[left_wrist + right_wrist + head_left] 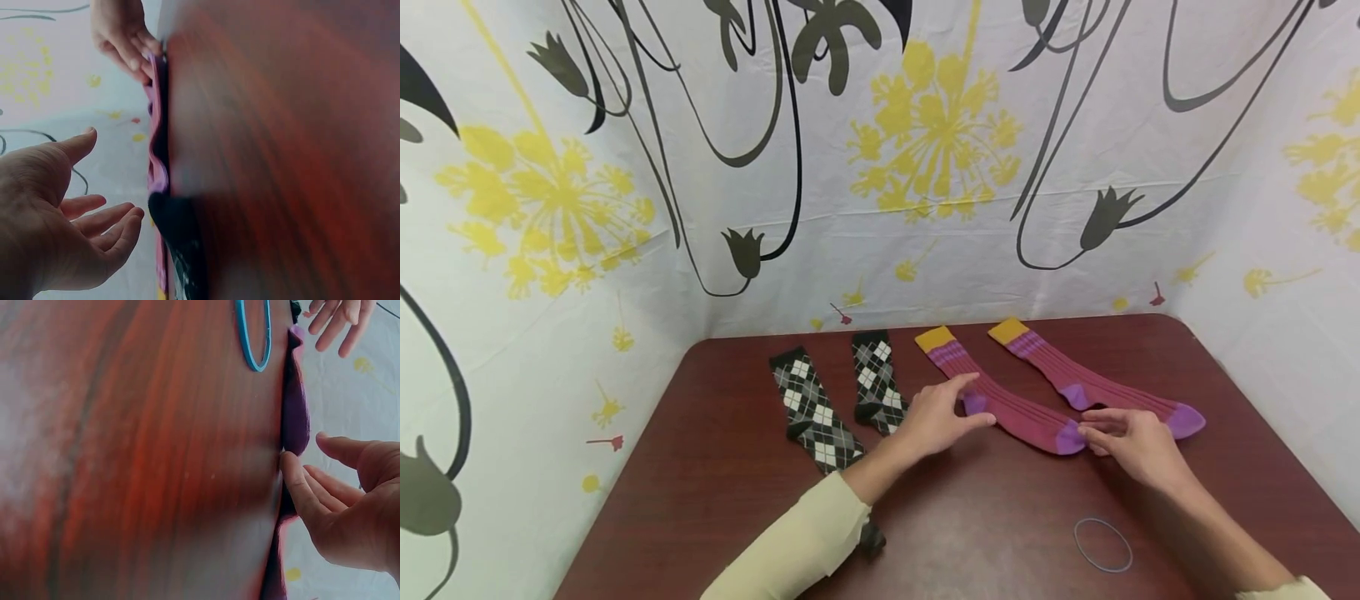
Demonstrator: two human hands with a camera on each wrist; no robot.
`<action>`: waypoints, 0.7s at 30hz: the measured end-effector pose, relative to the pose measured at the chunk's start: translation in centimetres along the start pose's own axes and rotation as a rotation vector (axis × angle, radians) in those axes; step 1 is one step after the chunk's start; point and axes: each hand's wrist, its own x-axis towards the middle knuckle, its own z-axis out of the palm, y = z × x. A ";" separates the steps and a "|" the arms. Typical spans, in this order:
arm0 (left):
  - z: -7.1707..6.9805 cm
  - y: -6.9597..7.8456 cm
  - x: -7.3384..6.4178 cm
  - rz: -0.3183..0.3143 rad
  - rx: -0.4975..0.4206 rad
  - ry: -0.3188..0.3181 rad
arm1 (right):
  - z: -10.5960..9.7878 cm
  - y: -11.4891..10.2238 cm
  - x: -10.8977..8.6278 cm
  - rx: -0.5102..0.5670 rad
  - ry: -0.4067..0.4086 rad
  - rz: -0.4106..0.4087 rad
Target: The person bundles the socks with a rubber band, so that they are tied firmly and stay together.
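Two pink ribbed socks with yellow cuffs and purple heels and toes lie on the table. Over the middle of the nearer pink sock (1030, 419) hovers my left hand (936, 417), its fingers spread and holding nothing. At that sock's purple toe (296, 422) is my right hand (356, 515), thumb and forefinger apart with the fingertips at its edge. The farther pink sock (1097, 386) lies just behind the right hand. Two black, grey and white argyle socks, a left one (808, 400) and a right one (874, 371), lie near the left hand, partly hidden by that arm.
A thin blue-grey elastic band (1102, 546) lies on the dark red wooden table (700, 492), near the right forearm. A dark sock end (872, 537) shows below the left sleeve. Patterned white cloth (850, 183) hangs around the table's back and sides.
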 end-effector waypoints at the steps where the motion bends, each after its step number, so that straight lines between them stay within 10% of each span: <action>1: 0.0 -0.2 0.3 -0.010 0.003 0.002 | 0.0 0.0 0.0 0.013 -0.004 0.004; 21: -1.7 -4.2 6.0 -0.194 0.058 0.126 | 0.5 -0.3 0.3 0.163 -0.021 0.059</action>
